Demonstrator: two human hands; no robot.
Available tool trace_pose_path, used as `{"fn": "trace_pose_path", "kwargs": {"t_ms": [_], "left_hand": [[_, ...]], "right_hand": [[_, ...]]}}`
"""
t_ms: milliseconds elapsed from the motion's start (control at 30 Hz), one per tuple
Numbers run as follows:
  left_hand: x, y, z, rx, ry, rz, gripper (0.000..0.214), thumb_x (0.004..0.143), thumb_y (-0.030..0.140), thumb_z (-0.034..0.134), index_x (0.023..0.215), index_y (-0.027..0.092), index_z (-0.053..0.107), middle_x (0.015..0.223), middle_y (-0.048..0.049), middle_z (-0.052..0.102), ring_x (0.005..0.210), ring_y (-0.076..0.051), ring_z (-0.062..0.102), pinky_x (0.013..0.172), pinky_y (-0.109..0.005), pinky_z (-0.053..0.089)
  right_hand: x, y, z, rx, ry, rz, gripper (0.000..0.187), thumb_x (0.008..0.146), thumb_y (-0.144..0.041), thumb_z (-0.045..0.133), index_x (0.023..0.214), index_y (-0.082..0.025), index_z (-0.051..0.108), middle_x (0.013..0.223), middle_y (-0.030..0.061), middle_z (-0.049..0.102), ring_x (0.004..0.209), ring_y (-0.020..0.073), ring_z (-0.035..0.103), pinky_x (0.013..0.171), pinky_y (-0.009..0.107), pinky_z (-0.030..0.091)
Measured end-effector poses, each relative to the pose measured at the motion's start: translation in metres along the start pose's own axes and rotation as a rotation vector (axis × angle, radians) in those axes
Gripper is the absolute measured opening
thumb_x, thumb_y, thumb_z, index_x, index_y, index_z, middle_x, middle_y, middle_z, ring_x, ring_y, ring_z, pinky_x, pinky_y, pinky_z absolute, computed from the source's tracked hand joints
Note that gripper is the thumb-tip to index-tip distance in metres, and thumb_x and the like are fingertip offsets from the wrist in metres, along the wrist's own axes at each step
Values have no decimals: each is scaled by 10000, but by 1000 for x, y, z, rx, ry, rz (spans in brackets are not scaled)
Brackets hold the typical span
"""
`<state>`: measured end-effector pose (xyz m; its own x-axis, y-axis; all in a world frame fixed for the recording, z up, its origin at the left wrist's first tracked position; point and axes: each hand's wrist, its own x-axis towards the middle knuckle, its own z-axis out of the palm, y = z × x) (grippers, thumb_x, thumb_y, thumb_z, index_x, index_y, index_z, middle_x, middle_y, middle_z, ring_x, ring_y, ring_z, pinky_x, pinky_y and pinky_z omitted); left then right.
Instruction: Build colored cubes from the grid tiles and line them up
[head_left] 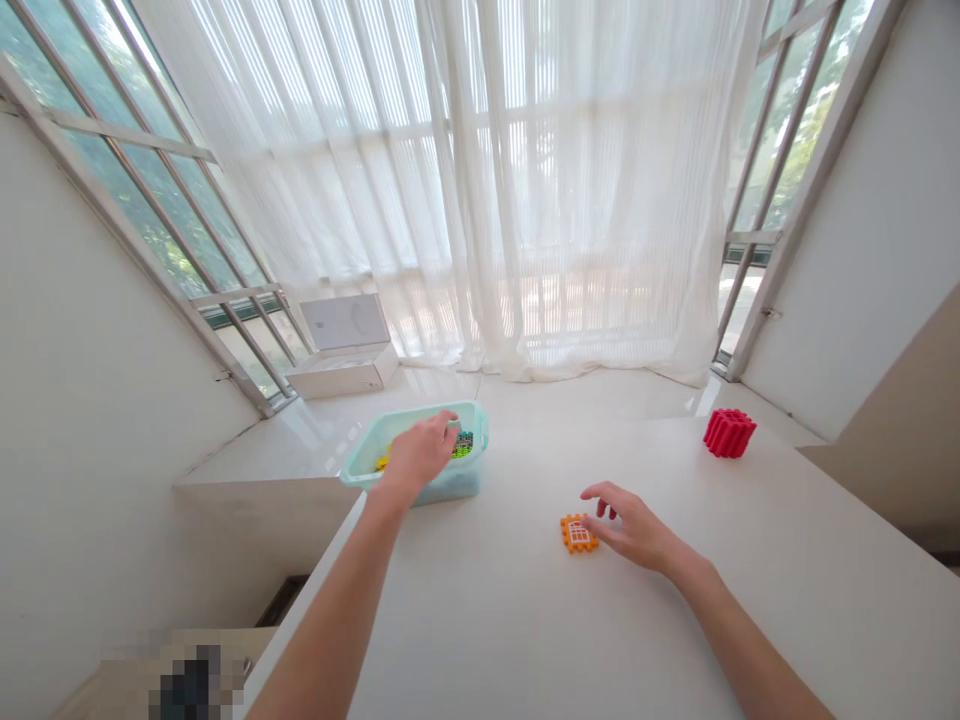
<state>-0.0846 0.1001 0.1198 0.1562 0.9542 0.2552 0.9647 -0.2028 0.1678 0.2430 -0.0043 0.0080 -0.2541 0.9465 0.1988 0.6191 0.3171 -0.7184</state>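
A mint-green plastic basket [457, 488] stands at the left edge of the white table, with yellow, lime-green and teal pieces [463, 444] inside. My left hand [421, 452] is over the basket, its fingers bent down above the pieces. The fingers that show are slightly apart with nothing visible between them; the others are hidden behind the hand. An orange square building tile [578, 535] with notched edges and a white window-like grid lies flat on the table. My right hand [630, 522] hovers at its right side, open, thumb and fingers apart, the thumb near the tile's edge.
A stack of red notched pieces [729, 433] stands at the back right of the white table [495, 620]. Behind, an open white box [345, 366] rests on the window ledge [517, 392]. White sheer curtains [480, 200] hang down to the ledge.
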Motion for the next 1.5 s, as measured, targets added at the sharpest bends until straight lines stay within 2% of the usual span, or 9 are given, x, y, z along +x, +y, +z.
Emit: {"fn": "trace_pose_path", "kwargs": {"t_ms": [100,300,467,567,700,867,1100,1300,1500], "left_hand": [[24,-14,-3,176,-211,-113,286,892,373,456,1042,265,675,995,-83,737,894,-281,671,714,-326,465],[40,-8,15,203,-248,-122,183,796,299,543,806,251,719,918,-61,748,833,-248,669,641,-268,427],[35,-1,9,222,-124,-151,275,872,282,429,887,217,696,928,-99,731,845,-265,665,651,-292,423],[23,11,2,164,92,-112,314,934,287,353,1046,235,642,1013,-100,711,904,-281,661,678,-324,439],[-3,45,9,-336,289,84,260,920,311,475,1156,219,533,958,-66,708,874,-222,678,741,-309,489],[-36,88,53,-1041,-43,213,187,877,339,592,982,186,569,829,-37,704,764,-168,695,718,-273,540],[-70,109,108,-1282,-216,147,151,864,283,624,959,168,599,860,-43,716,761,-157,694,730,-290,561],[-76,106,110,-1339,-331,143,240,842,258,659,1055,150,639,993,-88,723,909,-199,703,844,-346,572],[-76,100,103,-1441,-424,163,330,818,265,711,1114,163,608,1051,-96,723,979,-215,702,910,-387,567]], "right_hand": [[1,3,3,1,17,-12,304,916,-476,543,1100,-241,603,976,49,645,831,184,623,757,338,523],[4,9,3,-20,67,-40,259,899,-413,581,1074,-226,622,959,45,663,805,180,627,762,338,510],[4,10,4,-31,84,-38,226,897,-390,590,1052,-232,633,971,43,670,803,179,635,759,339,513],[4,10,5,-40,89,-55,192,909,-361,572,1048,-241,628,967,37,668,788,176,631,746,343,518],[5,5,4,-6,163,-118,175,910,-298,564,1075,-252,601,1059,45,644,780,166,617,732,346,522],[4,-6,-1,101,274,-170,423,859,-266,636,1264,-276,512,1242,77,567,801,164,605,696,334,531],[1,-13,2,157,156,-170,564,778,-239,734,1294,-315,520,1228,54,577,837,167,605,690,320,540],[1,-7,4,135,133,-126,486,792,-271,722,1255,-298,578,972,22,647,776,174,593,688,333,549],[2,-1,2,361,119,-10,568,790,-356,737,1314,-276,532,1046,43,671,856,193,665,819,400,606]]}}
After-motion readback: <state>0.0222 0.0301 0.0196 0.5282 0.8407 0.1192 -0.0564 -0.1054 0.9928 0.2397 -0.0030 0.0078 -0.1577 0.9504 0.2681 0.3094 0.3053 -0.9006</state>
